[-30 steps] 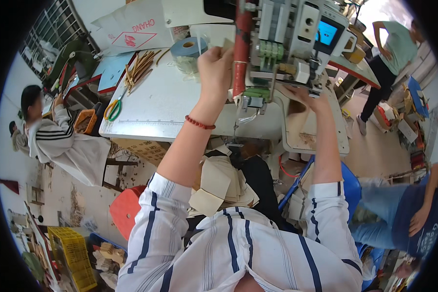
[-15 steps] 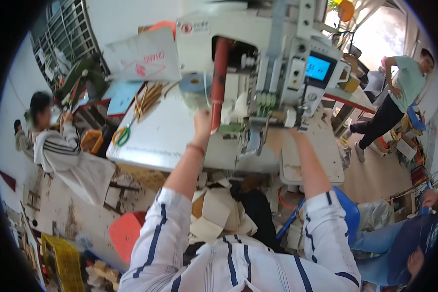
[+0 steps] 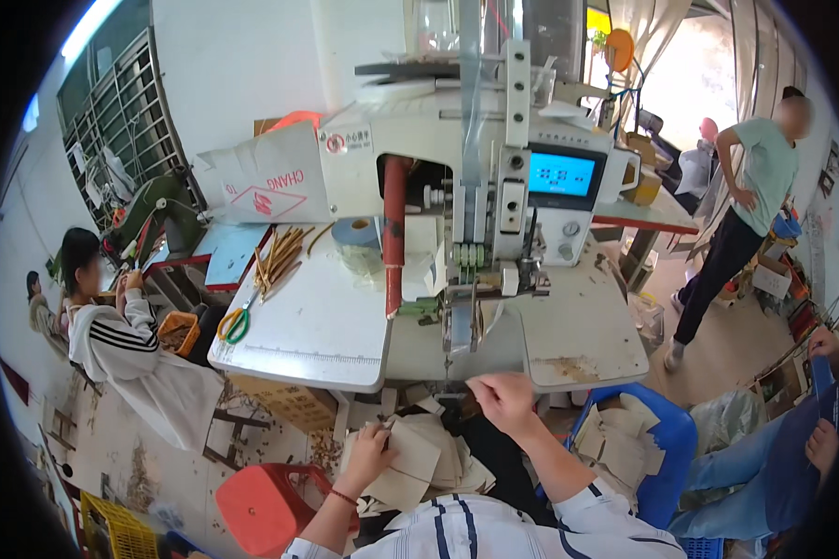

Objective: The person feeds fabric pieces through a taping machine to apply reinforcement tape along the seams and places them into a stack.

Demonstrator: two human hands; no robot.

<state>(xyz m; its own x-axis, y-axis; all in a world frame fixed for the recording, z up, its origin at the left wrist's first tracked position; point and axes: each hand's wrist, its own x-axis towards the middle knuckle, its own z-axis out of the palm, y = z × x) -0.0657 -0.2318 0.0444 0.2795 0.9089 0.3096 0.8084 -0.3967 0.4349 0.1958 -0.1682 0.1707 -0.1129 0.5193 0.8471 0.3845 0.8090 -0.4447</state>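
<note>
left hand (image 3: 368,454) on cardboard pieces (image 3: 418,463), right hand (image 3: 501,401) raised

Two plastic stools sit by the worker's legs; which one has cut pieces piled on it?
The blue stool at the person's right, heaped with tan cut pieces. The red stool at the left, below the left hand, has a bare seat.

Tan card pieces (image 3: 418,461) (overlapping), lap-level pile

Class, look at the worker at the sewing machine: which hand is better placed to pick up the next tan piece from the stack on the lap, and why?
The left hand: it already rests on the stack of tan pieces. The right hand is higher, by the table edge, off the stack.
</note>
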